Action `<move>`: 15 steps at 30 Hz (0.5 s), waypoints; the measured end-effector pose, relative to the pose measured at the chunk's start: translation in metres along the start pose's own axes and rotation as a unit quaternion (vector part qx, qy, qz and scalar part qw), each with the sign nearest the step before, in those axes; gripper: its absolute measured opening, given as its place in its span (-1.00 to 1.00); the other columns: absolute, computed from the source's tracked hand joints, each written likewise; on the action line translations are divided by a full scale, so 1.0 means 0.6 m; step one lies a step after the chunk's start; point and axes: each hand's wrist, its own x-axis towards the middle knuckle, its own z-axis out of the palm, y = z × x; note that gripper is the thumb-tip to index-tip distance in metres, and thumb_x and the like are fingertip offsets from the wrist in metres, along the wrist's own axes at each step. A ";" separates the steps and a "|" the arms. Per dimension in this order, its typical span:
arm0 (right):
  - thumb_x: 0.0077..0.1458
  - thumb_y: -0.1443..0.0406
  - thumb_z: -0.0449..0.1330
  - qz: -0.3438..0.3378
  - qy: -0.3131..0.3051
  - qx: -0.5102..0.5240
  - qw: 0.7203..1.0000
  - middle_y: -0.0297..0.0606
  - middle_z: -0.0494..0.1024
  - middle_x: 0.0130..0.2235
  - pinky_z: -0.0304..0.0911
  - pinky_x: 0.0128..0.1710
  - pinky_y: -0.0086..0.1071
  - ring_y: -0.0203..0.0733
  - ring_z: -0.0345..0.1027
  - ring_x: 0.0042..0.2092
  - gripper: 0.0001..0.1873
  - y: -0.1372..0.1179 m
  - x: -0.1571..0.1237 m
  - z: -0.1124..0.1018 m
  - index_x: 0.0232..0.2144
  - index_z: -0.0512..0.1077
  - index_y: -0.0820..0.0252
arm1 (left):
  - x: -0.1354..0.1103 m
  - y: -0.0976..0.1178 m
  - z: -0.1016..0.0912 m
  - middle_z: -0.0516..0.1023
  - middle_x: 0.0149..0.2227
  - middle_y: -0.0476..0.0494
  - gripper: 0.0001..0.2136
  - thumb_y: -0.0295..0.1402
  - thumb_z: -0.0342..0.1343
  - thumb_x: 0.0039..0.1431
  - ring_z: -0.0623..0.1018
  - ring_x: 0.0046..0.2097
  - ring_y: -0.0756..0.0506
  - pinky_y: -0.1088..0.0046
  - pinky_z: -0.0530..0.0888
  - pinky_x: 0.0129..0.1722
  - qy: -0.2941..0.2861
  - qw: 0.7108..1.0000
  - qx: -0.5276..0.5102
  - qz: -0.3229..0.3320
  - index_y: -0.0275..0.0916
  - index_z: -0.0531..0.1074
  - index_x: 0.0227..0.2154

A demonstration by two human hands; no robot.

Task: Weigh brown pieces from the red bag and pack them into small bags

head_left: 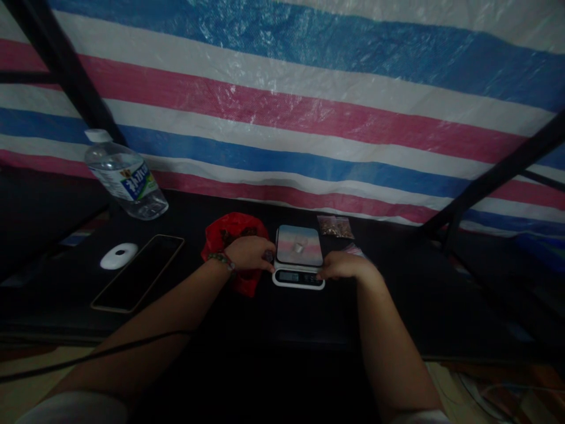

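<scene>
A small white kitchen scale [299, 256] sits on the dark table, with a tiny pale item on its platform. My left hand [249, 253], wearing a beaded bracelet, rests against the scale's left edge, over a red plastic bag [229, 231]. My right hand [343, 266] touches the scale's front right corner near the display. Both hands have curled fingers; neither clearly holds anything.
A water bottle [126, 176] lies tilted at the back left. A white oval mouse [118, 255] and a dark phone [139, 271] lie left of the bag. A small clear packet of brown bits [335, 226] lies behind the scale. A striped tarp [309, 106] backs the table.
</scene>
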 end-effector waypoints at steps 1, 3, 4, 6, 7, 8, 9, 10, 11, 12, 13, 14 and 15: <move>-0.12 0.03 0.24 -0.004 -0.003 0.004 1.000 -0.35 0.39 -0.63 0.02 -0.58 -0.46 -0.36 0.20 -0.58 -0.62 0.002 0.000 -0.001 -0.60 0.47 0.27 | 0.000 0.000 -0.001 0.56 -0.19 -0.06 -0.62 0.00 0.21 -0.05 0.53 -0.18 -0.13 0.46 0.35 -0.32 0.001 1.000 -0.001 0.002 -0.08 0.49 -0.21; -0.11 0.04 0.24 -0.009 -0.003 0.012 1.000 -0.37 0.38 -0.62 0.01 -0.59 -0.47 -0.37 0.19 -0.58 -0.63 0.006 0.000 -0.001 -0.56 0.49 0.27 | -0.002 0.001 -0.004 0.56 -0.19 -0.06 -0.61 0.02 0.20 -0.05 0.53 -0.18 -0.13 0.46 0.35 -0.31 0.002 1.000 -0.001 0.006 -0.09 0.49 -0.21; -0.11 0.04 0.24 -0.012 0.000 0.015 1.000 -0.37 0.38 -0.62 0.01 -0.59 -0.48 -0.37 0.18 -0.58 -0.63 0.008 0.000 -0.001 -0.55 0.49 0.27 | -0.003 0.001 -0.005 0.56 -0.20 -0.07 -0.61 0.03 0.19 -0.05 0.53 -0.19 -0.14 0.45 0.36 -0.32 0.005 1.000 0.001 0.007 -0.09 0.49 -0.22; -0.10 0.03 0.24 -0.018 0.006 0.018 1.000 -0.37 0.38 -0.62 0.00 -0.60 -0.49 -0.38 0.18 -0.58 -0.62 0.011 0.001 0.000 -0.54 0.50 0.28 | -0.006 0.004 -0.008 0.56 -0.21 -0.07 -0.61 0.04 0.17 -0.04 0.53 -0.20 -0.14 0.44 0.36 -0.31 0.011 1.000 0.006 0.007 -0.09 0.49 -0.23; -0.10 0.03 0.23 -0.019 0.007 0.019 1.000 -0.37 0.38 -0.62 0.00 -0.60 -0.49 -0.39 0.18 -0.58 -0.62 0.013 0.002 0.001 -0.55 0.50 0.28 | -0.008 0.006 -0.010 0.57 -0.21 -0.07 -0.61 0.04 0.16 -0.03 0.53 -0.20 -0.14 0.44 0.37 -0.31 0.014 1.000 0.008 0.009 -0.09 0.49 -0.23; -0.10 0.03 0.24 -0.020 0.007 0.022 1.000 -0.36 0.38 -0.62 0.01 -0.60 -0.50 -0.39 0.19 -0.58 -0.61 0.015 0.002 0.001 -0.55 0.50 0.29 | -0.010 0.008 -0.013 0.57 -0.22 -0.07 -0.62 0.04 0.15 -0.02 0.54 -0.20 -0.14 0.43 0.38 -0.30 0.015 1.000 0.008 0.009 -0.10 0.49 -0.22; -0.10 0.03 0.24 -0.020 0.006 0.027 0.999 -0.35 0.39 -0.61 0.02 -0.60 -0.50 -0.38 0.20 -0.58 -0.61 0.016 0.002 0.001 -0.55 0.50 0.29 | -0.012 0.011 -0.015 0.57 -0.22 -0.07 -0.62 0.03 0.15 -0.01 0.54 -0.20 -0.14 0.43 0.39 -0.29 0.017 1.000 0.006 0.009 -0.10 0.49 -0.22; -0.10 0.02 0.24 -0.022 0.004 0.034 0.999 -0.34 0.41 -0.60 0.04 -0.59 -0.50 -0.37 0.22 -0.57 -0.60 0.019 0.002 0.001 -0.53 0.50 0.29 | -0.014 0.014 -0.018 0.57 -0.22 -0.06 -0.63 0.02 0.14 0.00 0.54 -0.20 -0.14 0.43 0.39 -0.28 0.021 1.000 0.004 0.010 -0.10 0.49 -0.21; -0.11 0.01 0.24 -0.024 0.002 0.045 0.999 -0.33 0.43 -0.59 0.07 -0.57 -0.50 -0.36 0.25 -0.55 -0.59 0.021 0.000 0.001 -0.52 0.51 0.29 | -0.017 0.016 -0.021 0.57 -0.22 -0.06 -0.63 0.00 0.13 0.02 0.54 -0.20 -0.14 0.42 0.40 -0.26 0.031 0.999 0.000 0.011 -0.10 0.48 -0.19; -0.11 -0.01 0.25 -0.027 0.001 0.059 0.998 -0.32 0.45 -0.57 0.10 -0.56 -0.50 -0.35 0.28 -0.54 -0.58 0.023 -0.001 0.000 -0.50 0.52 0.29 | -0.020 0.017 -0.025 0.57 -0.20 -0.07 -0.63 -0.02 0.12 0.04 0.54 -0.18 -0.14 0.41 0.41 -0.22 0.051 0.999 -0.007 0.013 -0.11 0.47 -0.15; -0.12 -0.03 0.25 -0.030 0.000 0.074 0.997 -0.30 0.48 -0.55 0.14 -0.53 -0.50 -0.34 0.30 -0.52 -0.56 0.025 -0.004 0.000 -0.49 0.52 0.28 | -0.023 0.018 -0.027 0.56 -0.17 -0.09 -0.61 -0.05 0.11 0.05 0.53 -0.15 -0.14 0.39 0.41 -0.18 0.083 0.996 -0.015 0.018 -0.12 0.45 -0.11; -0.13 -0.06 0.25 -0.031 0.000 0.087 0.996 -0.28 0.49 -0.53 0.16 -0.51 -0.50 -0.33 0.33 -0.50 -0.52 0.027 -0.007 -0.001 -0.48 0.52 0.28 | -0.026 0.018 -0.029 0.55 -0.14 -0.12 -0.59 -0.09 0.11 0.06 0.52 -0.12 -0.15 0.37 0.41 -0.13 0.122 0.992 -0.025 0.024 -0.15 0.42 -0.06; -0.13 -0.10 0.23 -0.030 0.003 0.098 0.995 -0.26 0.51 -0.52 0.18 -0.50 -0.49 -0.32 0.34 -0.49 -0.48 0.029 -0.010 -0.002 -0.47 0.51 0.28 | -0.029 0.016 -0.030 0.54 -0.12 -0.14 -0.57 -0.12 0.10 0.07 0.51 -0.10 -0.16 0.35 0.41 -0.10 0.166 0.985 -0.036 0.029 -0.18 0.39 -0.01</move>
